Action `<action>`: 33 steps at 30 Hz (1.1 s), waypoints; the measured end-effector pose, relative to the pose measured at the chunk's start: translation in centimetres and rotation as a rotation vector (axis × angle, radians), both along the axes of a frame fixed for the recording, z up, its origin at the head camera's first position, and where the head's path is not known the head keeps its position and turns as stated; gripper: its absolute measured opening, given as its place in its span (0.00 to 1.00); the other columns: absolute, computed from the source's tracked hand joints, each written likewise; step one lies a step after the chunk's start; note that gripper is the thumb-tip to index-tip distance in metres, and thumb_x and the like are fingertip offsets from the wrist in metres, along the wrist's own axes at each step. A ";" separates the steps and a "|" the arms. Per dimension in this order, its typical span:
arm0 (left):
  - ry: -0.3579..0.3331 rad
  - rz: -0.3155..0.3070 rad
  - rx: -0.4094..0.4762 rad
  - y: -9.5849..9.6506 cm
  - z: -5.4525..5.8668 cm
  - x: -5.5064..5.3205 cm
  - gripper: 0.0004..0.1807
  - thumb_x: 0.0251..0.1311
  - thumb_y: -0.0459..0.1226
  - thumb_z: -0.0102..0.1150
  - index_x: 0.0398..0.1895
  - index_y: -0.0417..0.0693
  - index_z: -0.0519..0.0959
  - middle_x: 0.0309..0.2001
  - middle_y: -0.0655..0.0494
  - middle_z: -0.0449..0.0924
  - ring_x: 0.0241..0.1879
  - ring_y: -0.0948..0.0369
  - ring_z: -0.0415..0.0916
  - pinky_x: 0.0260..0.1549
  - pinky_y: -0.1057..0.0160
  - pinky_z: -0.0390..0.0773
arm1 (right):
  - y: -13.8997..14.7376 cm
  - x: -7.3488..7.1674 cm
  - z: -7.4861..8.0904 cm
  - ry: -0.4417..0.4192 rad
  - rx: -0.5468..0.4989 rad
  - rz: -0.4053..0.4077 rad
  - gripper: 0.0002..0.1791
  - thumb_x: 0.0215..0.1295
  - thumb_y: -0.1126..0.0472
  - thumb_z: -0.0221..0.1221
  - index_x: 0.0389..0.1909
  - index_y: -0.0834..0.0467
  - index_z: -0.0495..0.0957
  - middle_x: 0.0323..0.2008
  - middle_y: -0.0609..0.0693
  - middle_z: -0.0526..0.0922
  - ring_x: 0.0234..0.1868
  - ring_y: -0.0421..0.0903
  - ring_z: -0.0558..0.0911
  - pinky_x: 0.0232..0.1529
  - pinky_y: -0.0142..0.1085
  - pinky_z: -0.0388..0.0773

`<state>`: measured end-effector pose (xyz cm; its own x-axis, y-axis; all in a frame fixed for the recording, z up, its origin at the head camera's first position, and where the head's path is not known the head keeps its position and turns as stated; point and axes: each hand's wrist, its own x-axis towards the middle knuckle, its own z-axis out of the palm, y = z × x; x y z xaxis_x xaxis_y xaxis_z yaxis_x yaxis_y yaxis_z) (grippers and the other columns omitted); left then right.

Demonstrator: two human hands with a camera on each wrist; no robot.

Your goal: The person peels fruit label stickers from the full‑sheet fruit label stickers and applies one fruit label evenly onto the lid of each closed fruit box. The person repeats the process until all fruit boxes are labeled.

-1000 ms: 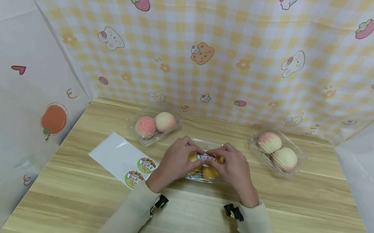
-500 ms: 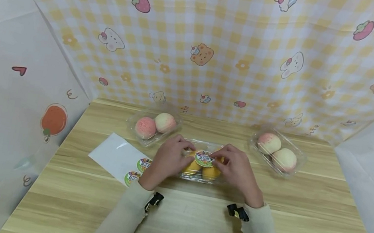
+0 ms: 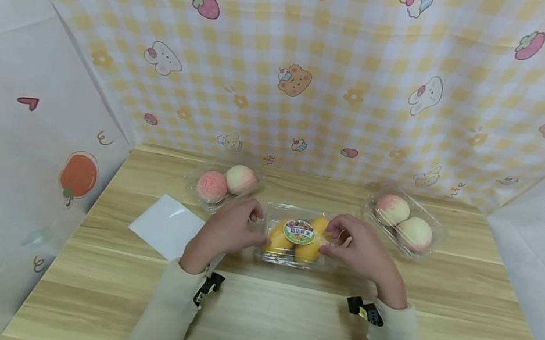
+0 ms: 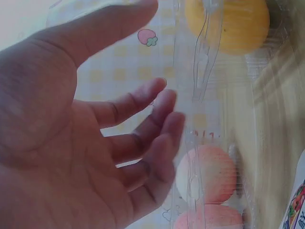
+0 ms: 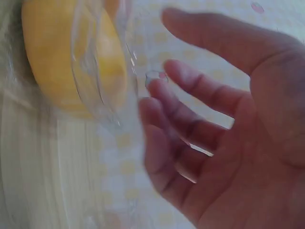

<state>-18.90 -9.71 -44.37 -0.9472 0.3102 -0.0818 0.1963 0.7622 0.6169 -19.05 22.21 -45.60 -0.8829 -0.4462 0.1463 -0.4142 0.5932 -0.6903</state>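
Observation:
A clear plastic fruit box (image 3: 291, 260) stands mid-table with several yellow fruits (image 3: 310, 251) inside that look like mangoes. On its lid lies an oval printed sticker (image 3: 299, 231), flat and facing up. My left hand (image 3: 226, 231) is at the box's left end, fingers loosely bent and thumb apart. My right hand (image 3: 366, 251) is at the right end in a similar pose. Both wrist views show nothing between fingers and thumb; the left palm (image 4: 52, 157) and right palm (image 5: 248, 157) face the box. Whether any fingertip touches the box, I cannot tell.
A white sticker sheet (image 3: 166, 227) lies left, partly under my left hand and forearm; a printed sticker (image 4: 294, 212) on it shows in the left wrist view. Clear boxes with pink-and-cream peaches stand behind left (image 3: 212, 186) and behind right (image 3: 414, 233). A checked curtain (image 3: 245, 72) hangs behind.
My hands held the sticker together over the lid, then drew apart to either side. The sticker is left flat on the lid. My left hand now covers the stickers on the sheet.

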 end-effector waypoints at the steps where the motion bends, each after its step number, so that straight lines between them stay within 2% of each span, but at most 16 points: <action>1: -0.023 0.001 -0.004 -0.1 0.0 0.0 0.34 0.54 0.50 0.86 0.59 0.46 0.82 0.51 0.53 0.82 0.49 0.54 0.79 0.52 0.50 0.81 | 0.2 0.0 0.1 -0.034 0.002 -0.001 0.21 0.61 0.61 0.82 0.49 0.62 0.82 0.38 0.50 0.83 0.38 0.46 0.82 0.40 0.39 0.82; 4: -0.068 -0.012 -0.031 -0.1 0.2 0.1 0.49 0.50 0.51 0.88 0.74 0.46 0.77 0.56 0.51 0.84 0.54 0.51 0.81 0.55 0.47 0.82 | 0.8 0.0 0.3 -0.120 0.015 -0.026 0.34 0.59 0.58 0.83 0.61 0.67 0.78 0.40 0.52 0.81 0.39 0.48 0.81 0.39 0.38 0.81; 6: -0.085 -0.033 -0.063 -0.1 0.2 0.2 0.56 0.47 0.52 0.89 0.80 0.45 0.72 0.59 0.50 0.84 0.58 0.50 0.81 0.57 0.46 0.82 | 1.1 0.0 0.3 -0.159 0.028 -0.041 0.45 0.57 0.55 0.84 0.69 0.69 0.73 0.43 0.54 0.80 0.39 0.48 0.81 0.40 0.39 0.81; 8: -0.092 -0.059 -0.099 0.0 0.2 0.3 0.60 0.46 0.53 0.90 0.82 0.45 0.69 0.60 0.50 0.83 0.60 0.50 0.80 0.59 0.46 0.81 | 1.3 0.0 0.3 -0.194 0.045 -0.052 0.53 0.55 0.53 0.85 0.75 0.69 0.67 0.45 0.55 0.80 0.40 0.49 0.81 0.42 0.41 0.81; 11: -0.103 -0.084 -0.123 0.1 0.1 0.3 0.62 0.47 0.53 0.90 0.84 0.44 0.67 0.60 0.51 0.82 0.60 0.51 0.79 0.59 0.47 0.81 | 1.3 0.1 0.3 -0.249 0.056 -0.046 0.61 0.52 0.53 0.86 0.81 0.69 0.61 0.49 0.58 0.79 0.42 0.51 0.81 0.46 0.45 0.81; 17: -0.124 -0.078 -0.127 0.3 0.1 0.5 0.63 0.49 0.50 0.89 0.87 0.45 0.63 0.63 0.50 0.80 0.63 0.49 0.78 0.62 0.44 0.80 | 0.9 0.3 0.2 -0.318 0.115 -0.023 0.66 0.52 0.55 0.86 0.83 0.71 0.56 0.55 0.62 0.78 0.48 0.56 0.79 0.49 0.48 0.80; 22: -0.116 -0.075 -0.134 0.5 0.0 0.6 0.63 0.49 0.49 0.89 0.87 0.46 0.63 0.64 0.47 0.79 0.63 0.46 0.78 0.62 0.41 0.80 | 0.7 0.4 0.2 -0.294 0.180 -0.018 0.67 0.51 0.54 0.87 0.83 0.71 0.56 0.56 0.62 0.78 0.49 0.57 0.80 0.48 0.47 0.80; 27: -0.102 -0.072 -0.132 0.5 -0.1 0.5 0.63 0.48 0.49 0.90 0.86 0.44 0.64 0.62 0.47 0.78 0.59 0.47 0.79 0.59 0.43 0.81 | 0.7 0.4 0.2 -0.275 0.200 -0.018 0.66 0.51 0.55 0.88 0.83 0.71 0.57 0.55 0.60 0.78 0.49 0.57 0.80 0.48 0.47 0.81; 33: -0.102 -0.062 -0.126 0.5 -0.2 0.4 0.63 0.48 0.49 0.90 0.86 0.45 0.64 0.62 0.48 0.79 0.60 0.49 0.79 0.59 0.44 0.81 | 0.9 0.3 0.2 -0.270 0.198 -0.013 0.65 0.52 0.55 0.87 0.83 0.69 0.57 0.56 0.61 0.78 0.50 0.56 0.81 0.48 0.48 0.81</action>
